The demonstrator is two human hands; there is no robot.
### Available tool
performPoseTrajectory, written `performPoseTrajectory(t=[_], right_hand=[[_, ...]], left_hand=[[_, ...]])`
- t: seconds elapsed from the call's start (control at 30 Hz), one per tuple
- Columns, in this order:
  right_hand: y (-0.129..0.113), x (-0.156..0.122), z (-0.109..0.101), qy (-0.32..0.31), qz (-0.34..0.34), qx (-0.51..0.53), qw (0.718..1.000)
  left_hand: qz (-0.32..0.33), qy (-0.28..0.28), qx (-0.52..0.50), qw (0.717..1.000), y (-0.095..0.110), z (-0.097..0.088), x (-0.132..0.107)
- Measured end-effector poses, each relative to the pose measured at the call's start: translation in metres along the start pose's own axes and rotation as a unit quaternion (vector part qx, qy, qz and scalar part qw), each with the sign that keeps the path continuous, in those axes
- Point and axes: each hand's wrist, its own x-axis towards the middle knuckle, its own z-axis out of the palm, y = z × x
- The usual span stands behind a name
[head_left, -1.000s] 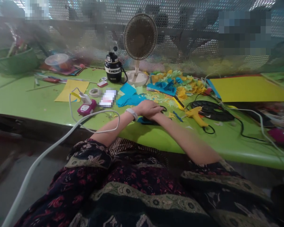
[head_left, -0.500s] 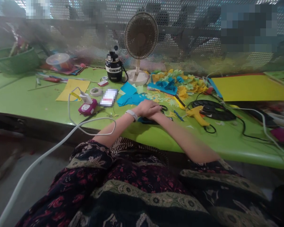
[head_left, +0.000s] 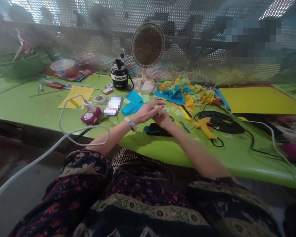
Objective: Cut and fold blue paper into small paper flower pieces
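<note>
My left hand (head_left: 148,112), with a pale band on its wrist, is stretched out above the table with its fingers extended. Its fingertips meet my right hand (head_left: 162,119), whose fingers are partly hidden behind it but look loosely open. Neither hand shows anything held. Below them lies a dark flat object (head_left: 156,129), partly covered, its kind unclear. Blue paper pieces (head_left: 132,106) lie just beyond my left hand. Right of my right hand are a craft knife with a yellow handle (head_left: 186,113) and a yellow glue gun (head_left: 206,127).
A fan (head_left: 148,46) and a black flask (head_left: 119,77) stand at the back. Paper scraps (head_left: 187,92) are heaped beside yellow sheets (head_left: 261,97). At left are a phone (head_left: 112,106), a tape roll (head_left: 99,99) and a purple adapter (head_left: 90,117) with a white cable (head_left: 34,161).
My hands were folded over each other above the dark object. They have lifted and slid partly apart, with the left fingers straightening. More of the dark object shows. The view has tilted slightly.
</note>
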Motion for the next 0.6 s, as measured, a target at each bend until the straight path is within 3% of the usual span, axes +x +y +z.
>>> performPoseTrajectory(t=[0.07, 0.1, 0.17, 0.23, 0.27, 0.47, 0.6], right_hand=[[0.01, -0.006, -0.011, -0.043, -0.011, 0.097, 0.994], [0.015, -0.011, -0.016, -0.088, -0.028, 0.157, 0.983], [0.025, -0.02, -0.023, -0.154, -0.039, 0.189, 0.969], [0.032, -0.028, -0.024, -0.16, -0.05, 0.159, 0.973], [0.034, -0.031, -0.022, -0.155, -0.057, 0.142, 0.976], [0.029, -0.041, -0.012, -0.094, -0.095, 0.119, 0.984], [0.029, -0.045, -0.023, -0.062, -0.109, 0.107, 0.986]], left_hand=[[-0.073, 0.065, 0.043, 0.994, -0.005, -0.015, -0.008], [-0.115, 0.044, 0.063, 0.99, -0.009, -0.021, -0.013], [-0.189, -0.079, 0.027, 0.978, -0.017, -0.031, -0.023], [-0.259, -0.226, -0.061, 0.937, -0.025, -0.033, -0.033], [-0.276, -0.256, -0.092, 0.922, -0.029, -0.032, -0.037], [-0.303, -0.244, -0.224, 0.894, -0.041, -0.014, -0.045], [-0.281, -0.235, -0.237, 0.9, -0.042, -0.021, -0.043]])
